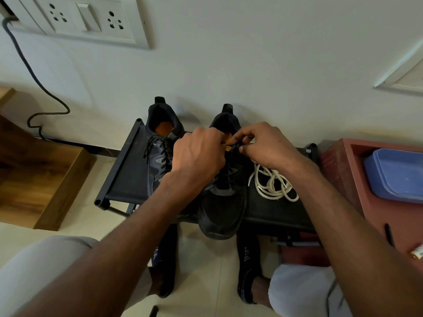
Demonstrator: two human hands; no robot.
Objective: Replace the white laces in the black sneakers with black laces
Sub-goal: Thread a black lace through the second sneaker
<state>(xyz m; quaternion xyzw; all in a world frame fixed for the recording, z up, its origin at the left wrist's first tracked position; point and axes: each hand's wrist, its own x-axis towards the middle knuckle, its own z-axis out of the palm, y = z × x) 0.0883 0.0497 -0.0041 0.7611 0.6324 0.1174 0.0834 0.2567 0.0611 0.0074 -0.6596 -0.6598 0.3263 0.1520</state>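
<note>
Two black sneakers stand on a low black rack [121, 170]. The left sneaker [158, 143] is laced with a black lace [158, 148]. The right sneaker [223, 202] points its toe toward me and carries a black lace [225, 172] up its middle. My left hand [198, 154] and my right hand [263, 145] meet over the right sneaker's top eyelets, and each pinches a part of the black lace there. The white laces [272, 184] lie in a loose heap on the rack, right of that sneaker.
A red wooden tray [343, 170] with a blue plastic box [396, 175] stands at the right. A wooden block [45, 177] lies on the floor at the left. A black cable [34, 88] hangs from the wall sockets [82, 17]. My feet in black sandals [248, 259] are under the rack.
</note>
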